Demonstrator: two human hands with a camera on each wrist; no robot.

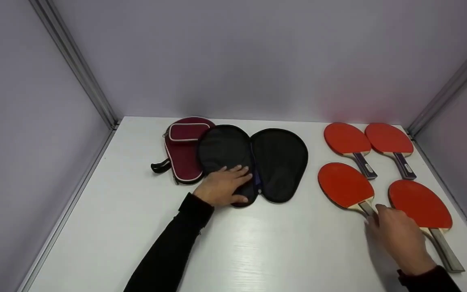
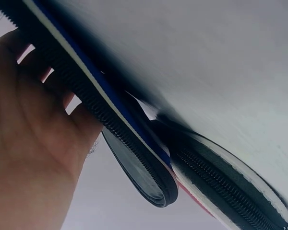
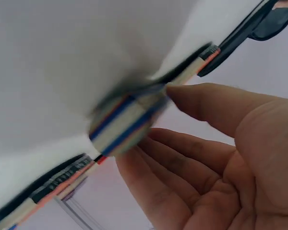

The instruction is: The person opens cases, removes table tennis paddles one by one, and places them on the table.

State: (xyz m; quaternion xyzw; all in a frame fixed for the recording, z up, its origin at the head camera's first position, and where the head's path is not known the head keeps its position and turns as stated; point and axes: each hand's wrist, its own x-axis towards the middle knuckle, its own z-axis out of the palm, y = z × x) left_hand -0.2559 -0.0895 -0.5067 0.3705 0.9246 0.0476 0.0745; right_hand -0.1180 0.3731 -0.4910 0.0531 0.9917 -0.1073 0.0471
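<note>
A black zippered paddle case (image 1: 280, 162) lies unfolded, its two halves side by side. My left hand (image 1: 221, 186) rests on its left half with fingers spread; the left wrist view shows the hand against the zipper edge (image 2: 134, 143). That half overlaps a maroon paddle case (image 1: 183, 156) with white piping. On the right, my right hand (image 1: 401, 235) grips the handle of a red table tennis paddle (image 1: 343, 184). The right wrist view shows thumb and fingers around the striped handle end (image 3: 127, 122). The paddle's underside is hidden.
Two red paddles with dark handles, one (image 1: 347, 138) beside another (image 1: 389, 138), lie at the back right. Another red paddle (image 1: 420, 202) lies close to my right hand. Grey walls (image 1: 237, 61) border the white table (image 1: 136, 227).
</note>
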